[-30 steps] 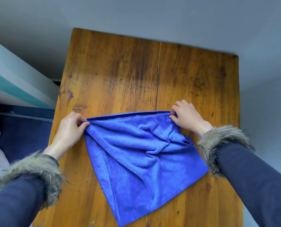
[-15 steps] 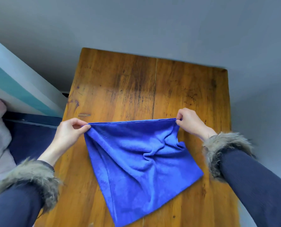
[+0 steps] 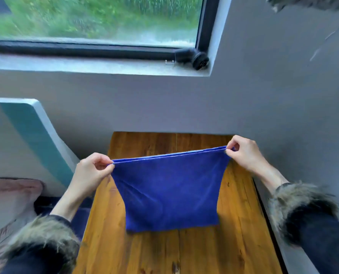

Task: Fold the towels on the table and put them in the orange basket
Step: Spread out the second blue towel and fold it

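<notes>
A blue towel [image 3: 170,192] hangs doubled over above the wooden table [image 3: 234,244], its top edge stretched taut and its bottom edge resting on the wood. My left hand [image 3: 91,173] pinches the top left corner. My right hand [image 3: 243,153] pinches the top right corner, a little higher and farther back. Both layers of the towel show along the top edge. No orange basket is in view.
A grey wall runs behind and along the right of the table. A window [image 3: 97,22] with a dark frame sits above, with a small black object [image 3: 199,59] on its sill. A teal-and-white panel [image 3: 32,135] and a pinkish cushion [image 3: 8,198] lie to the left.
Both hands have lifted the towel off the table, so it now hangs flat and smooth instead of lying crumpled. The camera has tilted up, bringing the wall and window into view.
</notes>
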Motion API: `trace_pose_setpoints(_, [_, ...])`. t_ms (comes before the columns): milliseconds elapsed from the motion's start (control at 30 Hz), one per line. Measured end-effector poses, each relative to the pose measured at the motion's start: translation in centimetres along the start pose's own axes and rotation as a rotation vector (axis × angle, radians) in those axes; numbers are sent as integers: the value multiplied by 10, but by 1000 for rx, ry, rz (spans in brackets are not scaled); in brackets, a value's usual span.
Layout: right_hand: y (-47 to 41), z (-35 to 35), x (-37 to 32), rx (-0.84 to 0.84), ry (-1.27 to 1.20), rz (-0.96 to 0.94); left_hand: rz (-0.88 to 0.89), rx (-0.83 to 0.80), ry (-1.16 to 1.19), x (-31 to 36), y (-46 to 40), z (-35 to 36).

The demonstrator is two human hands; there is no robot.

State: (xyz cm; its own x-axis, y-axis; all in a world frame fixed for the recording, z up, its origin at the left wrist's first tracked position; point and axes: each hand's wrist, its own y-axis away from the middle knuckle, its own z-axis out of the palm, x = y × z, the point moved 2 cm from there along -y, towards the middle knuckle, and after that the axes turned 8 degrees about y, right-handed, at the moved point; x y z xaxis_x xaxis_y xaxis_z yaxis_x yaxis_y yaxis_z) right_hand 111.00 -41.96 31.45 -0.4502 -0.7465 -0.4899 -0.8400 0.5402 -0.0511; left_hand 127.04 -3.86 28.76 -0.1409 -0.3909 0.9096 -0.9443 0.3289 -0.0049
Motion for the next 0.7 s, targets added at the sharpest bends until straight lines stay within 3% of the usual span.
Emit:
trace_pose_setpoints(200, [22,-48,-30,122,-368,76,250,-34,-71,48,-11,-30])
trace_pose_setpoints(500, [59,-87,-64,171,-612,73,206,2,87,73,-9,-58])
trace_pose_setpoints(700, [64,-111,-72,175,-642,36,221,18,150,94,-3,-67])
